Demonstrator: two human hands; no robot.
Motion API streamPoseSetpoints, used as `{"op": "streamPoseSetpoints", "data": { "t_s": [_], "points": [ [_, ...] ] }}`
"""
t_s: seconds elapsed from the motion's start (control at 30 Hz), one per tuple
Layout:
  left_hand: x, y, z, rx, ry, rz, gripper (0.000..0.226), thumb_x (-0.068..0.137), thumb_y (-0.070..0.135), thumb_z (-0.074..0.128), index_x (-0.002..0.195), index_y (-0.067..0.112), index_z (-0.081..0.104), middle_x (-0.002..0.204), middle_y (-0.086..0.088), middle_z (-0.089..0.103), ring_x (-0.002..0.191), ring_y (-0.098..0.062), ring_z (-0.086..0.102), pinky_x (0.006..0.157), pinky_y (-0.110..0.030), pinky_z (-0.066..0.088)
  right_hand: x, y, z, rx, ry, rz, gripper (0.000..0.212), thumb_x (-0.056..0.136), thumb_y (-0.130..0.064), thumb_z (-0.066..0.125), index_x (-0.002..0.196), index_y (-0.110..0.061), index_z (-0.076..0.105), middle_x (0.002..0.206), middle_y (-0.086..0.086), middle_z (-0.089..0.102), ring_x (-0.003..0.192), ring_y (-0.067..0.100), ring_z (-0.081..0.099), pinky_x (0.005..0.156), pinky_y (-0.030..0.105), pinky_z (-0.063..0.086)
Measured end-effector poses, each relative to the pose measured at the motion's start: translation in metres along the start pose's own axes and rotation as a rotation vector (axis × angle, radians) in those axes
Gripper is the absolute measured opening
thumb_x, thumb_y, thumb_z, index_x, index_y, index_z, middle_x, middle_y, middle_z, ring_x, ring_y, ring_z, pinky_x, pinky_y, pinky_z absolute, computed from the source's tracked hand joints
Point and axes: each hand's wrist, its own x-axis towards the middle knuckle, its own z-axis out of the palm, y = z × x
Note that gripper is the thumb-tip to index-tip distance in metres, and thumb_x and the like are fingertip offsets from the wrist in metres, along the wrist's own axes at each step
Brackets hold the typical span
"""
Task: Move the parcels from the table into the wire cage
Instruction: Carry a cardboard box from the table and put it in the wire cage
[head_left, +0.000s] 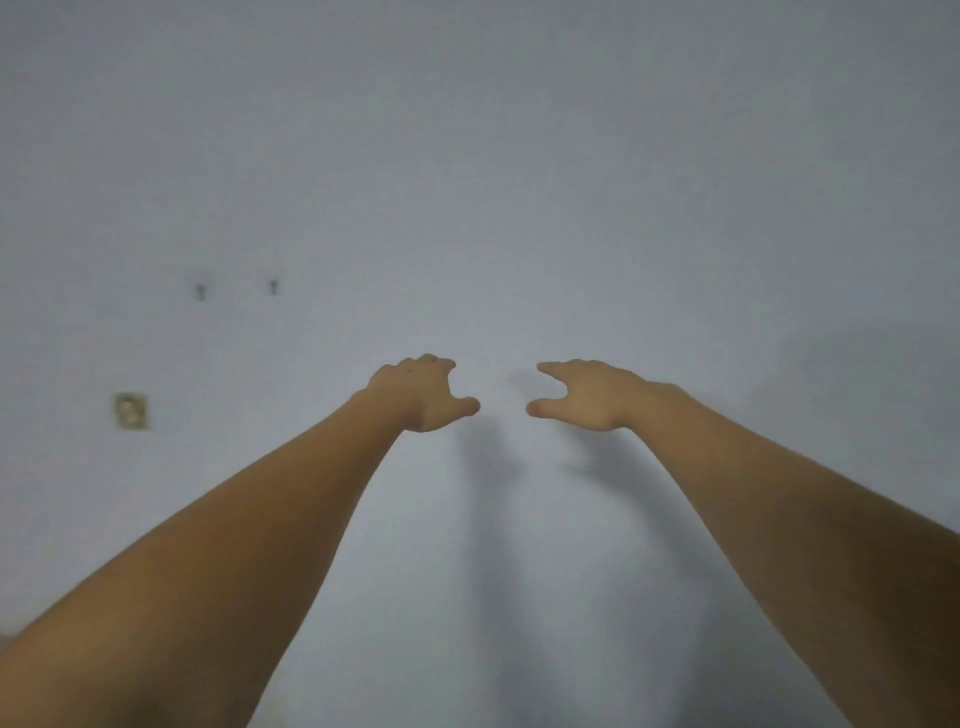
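single head-worn view, level and forward over both outstretched forearms, facing a bare wall (519, 182)

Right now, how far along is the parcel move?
Cannot tell what is done: no parcels, table or cage are in view, only a blank wall. Nothing is in hand; the left hand and right hand reach forward, holding nothing. What is left is unseen.

Both bare forearms reach from the lower corners of the frame toward its centre. The left hand (423, 395) has fingers loosely curled, thumb out, holding nothing. The right hand (584, 395) is spread, fingers extended, thumb pointing left. The thumbs are near, apart.
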Motion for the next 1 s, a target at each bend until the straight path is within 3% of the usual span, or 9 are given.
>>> {"op": "streamPoseSetpoints", "data": {
  "t_s": [0.2, 0.37, 0.7, 0.87, 1.0],
  "points": [
    [-0.087, -0.181, -0.019, 0.144, -0.033, -0.387, 0.087, 0.093, 0.072, 0.047, 0.163, 0.025, 0.025, 0.17, 0.0, 0.028, 0.153, -0.028, 0.032, 0.122, -0.049, 0.028, 0.072, -0.193, 0.056, 0.069, -0.083, -0.358, 0.088, 0.092, -0.075, 0.05, 0.165, -0.037, 0.02, 0.172, -0.001, 0.024, 0.158, 0.023, 0.023, 0.124, 0.047, 0.028],
    [-0.171, -0.276, -0.038, 0.184, -0.016, -0.704, 0.085, 0.094, 0.07, 0.049, 0.162, 0.025, 0.028, 0.168, -0.001, 0.031, 0.15, -0.028, 0.035, 0.119, -0.046, 0.031, 0.096, -0.329, 0.086, 0.09, -0.133, -0.662, 0.087, 0.092, -0.074, 0.05, 0.165, -0.037, 0.02, 0.172, -0.001, 0.025, 0.157, 0.023, 0.024, 0.123, 0.046, 0.029],
    [-0.361, -0.333, -0.072, 0.263, 0.058, -1.31, 0.085, 0.094, 0.07, 0.052, 0.163, 0.027, 0.029, 0.167, -0.005, 0.033, 0.149, -0.033, 0.039, 0.12, -0.051, 0.036, 0.05, -0.536, 0.136, 0.125, -0.241, -1.234, 0.09, 0.092, -0.073, 0.052, 0.166, -0.03, 0.022, 0.171, 0.003, 0.026, 0.156, 0.026, 0.028, 0.122, 0.046, 0.031],
    [-0.455, -0.34, -0.092, 0.309, 0.046, -1.508, 0.087, 0.09, 0.075, 0.052, 0.161, 0.027, 0.032, 0.166, -0.005, 0.035, 0.146, -0.032, 0.042, 0.115, -0.049, 0.04, -0.01, -0.62, 0.155, 0.159, -0.292, -1.434, 0.1, 0.083, -0.082, 0.052, 0.165, -0.031, 0.025, 0.171, 0.002, 0.027, 0.154, 0.028, 0.032, 0.122, 0.048, 0.033],
    [-0.517, -0.354, -0.104, 0.341, 0.07, -1.625, 0.085, 0.091, 0.073, 0.054, 0.16, 0.027, 0.035, 0.165, -0.003, 0.038, 0.144, -0.03, 0.046, 0.113, -0.047, 0.043, -0.049, -0.679, 0.167, 0.218, -0.325, -1.528, 0.09, 0.093, -0.069, 0.058, 0.166, -0.027, 0.025, 0.171, 0.005, 0.026, 0.155, 0.029, 0.03, 0.123, 0.045, 0.031]
  ]
}}
